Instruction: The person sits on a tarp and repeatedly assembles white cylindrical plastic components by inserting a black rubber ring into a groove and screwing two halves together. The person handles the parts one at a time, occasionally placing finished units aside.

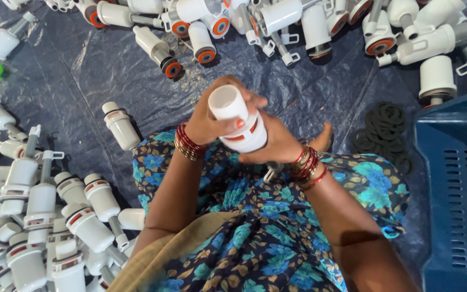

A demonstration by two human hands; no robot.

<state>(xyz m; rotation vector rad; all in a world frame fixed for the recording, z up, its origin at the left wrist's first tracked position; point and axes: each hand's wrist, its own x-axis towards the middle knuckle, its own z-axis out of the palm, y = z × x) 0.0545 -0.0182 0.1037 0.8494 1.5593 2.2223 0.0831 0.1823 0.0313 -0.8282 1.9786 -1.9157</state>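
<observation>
You've got both hands, left [212, 121] and right [274, 141], wrapped tight around that white plastic valve [239, 121] above your lap, so I'd guess one slippy twist drops it onto the tarp [82, 81].

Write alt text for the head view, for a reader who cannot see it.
Both hands, left and right, hold a white plastic part over a floral lap. More white parts lie on a dark sheet, with black rings beside a blue crate.
</observation>
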